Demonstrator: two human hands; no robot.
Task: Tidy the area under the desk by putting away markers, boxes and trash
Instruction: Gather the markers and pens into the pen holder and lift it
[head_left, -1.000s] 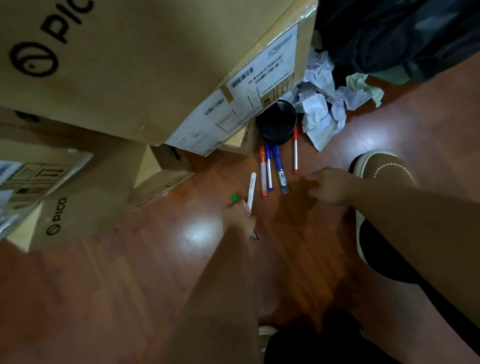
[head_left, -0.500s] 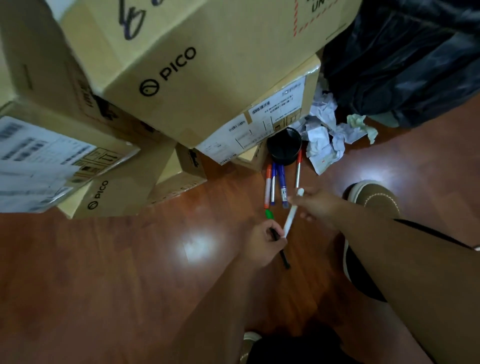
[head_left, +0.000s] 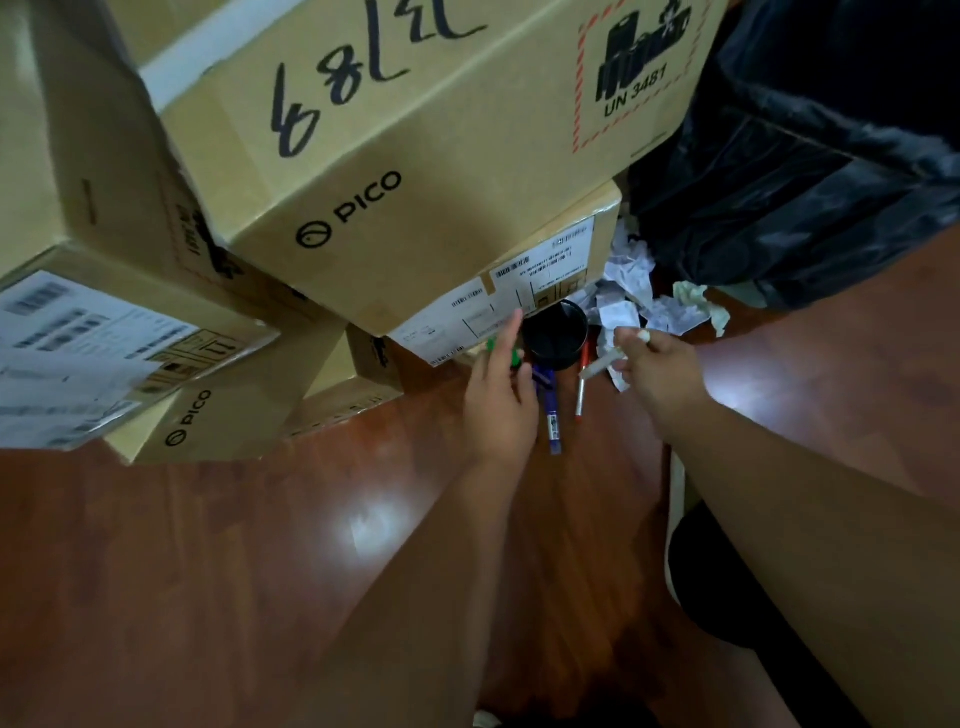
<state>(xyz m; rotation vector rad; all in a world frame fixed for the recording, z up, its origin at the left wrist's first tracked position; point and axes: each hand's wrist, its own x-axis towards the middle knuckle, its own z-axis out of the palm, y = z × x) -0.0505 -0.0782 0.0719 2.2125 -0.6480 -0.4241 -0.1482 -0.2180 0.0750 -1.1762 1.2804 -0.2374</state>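
Hands (head_left: 498, 395) now up beside black cup (head_left: 555, 335), holding markers (head_left: 602, 362).

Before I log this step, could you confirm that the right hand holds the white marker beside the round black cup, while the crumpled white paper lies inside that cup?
Not quite: in the head view the crumpled white paper lies on the wooden floor behind the round black cup, not inside it. The right hand does hold the white marker beside that cup.

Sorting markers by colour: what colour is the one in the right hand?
White marker, held in the right hand; the head view shows it.
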